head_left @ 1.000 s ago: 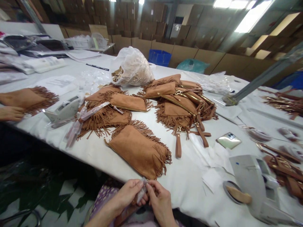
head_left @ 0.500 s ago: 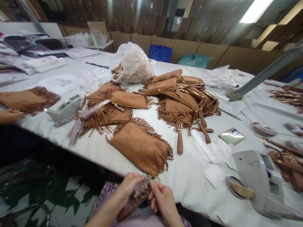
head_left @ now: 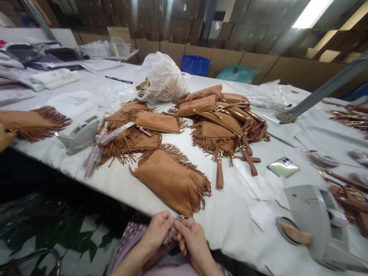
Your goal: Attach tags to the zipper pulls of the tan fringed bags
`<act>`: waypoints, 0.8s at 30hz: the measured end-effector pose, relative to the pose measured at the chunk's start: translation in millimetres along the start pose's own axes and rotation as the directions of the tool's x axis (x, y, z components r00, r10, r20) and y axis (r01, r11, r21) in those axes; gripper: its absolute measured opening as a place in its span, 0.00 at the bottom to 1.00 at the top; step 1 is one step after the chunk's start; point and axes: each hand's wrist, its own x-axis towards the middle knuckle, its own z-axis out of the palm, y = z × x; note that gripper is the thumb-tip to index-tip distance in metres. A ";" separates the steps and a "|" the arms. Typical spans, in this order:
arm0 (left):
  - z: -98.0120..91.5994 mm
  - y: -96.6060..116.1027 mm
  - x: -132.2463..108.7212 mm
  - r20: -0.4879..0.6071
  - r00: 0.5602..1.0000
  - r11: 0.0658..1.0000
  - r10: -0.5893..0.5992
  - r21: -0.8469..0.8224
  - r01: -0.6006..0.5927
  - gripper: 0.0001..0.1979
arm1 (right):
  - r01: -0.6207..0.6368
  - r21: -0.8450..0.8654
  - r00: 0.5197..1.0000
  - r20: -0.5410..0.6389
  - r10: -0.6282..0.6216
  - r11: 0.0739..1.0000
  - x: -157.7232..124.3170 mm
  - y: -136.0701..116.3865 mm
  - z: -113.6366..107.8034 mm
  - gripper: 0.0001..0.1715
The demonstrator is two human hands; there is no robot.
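Observation:
At the table's front edge, my left hand [head_left: 157, 232] and my right hand [head_left: 193, 239] are close together, both pinching clear plastic wrap [head_left: 170, 234] around a brown strap. Most of the strap is hidden by my fingers, and its lower part hangs over my lap. Just beyond my fingertips lies a tan suede pouch [head_left: 169, 180] with fringe, its zipper edge towards me and a gold ring at its near corner. Behind it are a stack of fringed pouches [head_left: 156, 122] with a plastic-wrapped strap [head_left: 99, 147] on top, and a pile of pouches [head_left: 220, 128] with wrist straps.
Tape dispensers stand at right [head_left: 312, 222] and left [head_left: 82, 132]. A phone [head_left: 284, 167] lies near a slanted metal post [head_left: 322, 90]. Behind the pouches sits a stuffed plastic bag [head_left: 163, 78]. At far left, another person's hand [head_left: 5, 138] touches a fringed pouch [head_left: 34, 120].
My hands have drawn closer together over the plastic wrap, covering more of it. The other person's hand at far left has shifted up and left, onto the pouch there.

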 end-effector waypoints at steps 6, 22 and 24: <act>-2.4 -1.5 -0.9 0.054 0.998 0.999 -0.018 -0.031 0.019 0.22 | 0.014 0.024 1.000 -0.004 -0.014 1.000 0.6 1.3 -0.6 0.24; -3.4 21.2 -13.1 0.181 0.970 0.961 -0.161 -0.196 0.196 0.26 | 0.024 0.080 1.000 0.015 -0.025 0.997 1.6 -1.7 0.2 0.27; -0.7 22.9 -15.7 0.150 0.977 0.966 -0.151 -0.188 0.178 0.24 | 0.027 0.066 1.000 0.006 -0.027 0.997 2.1 -1.6 -0.4 0.26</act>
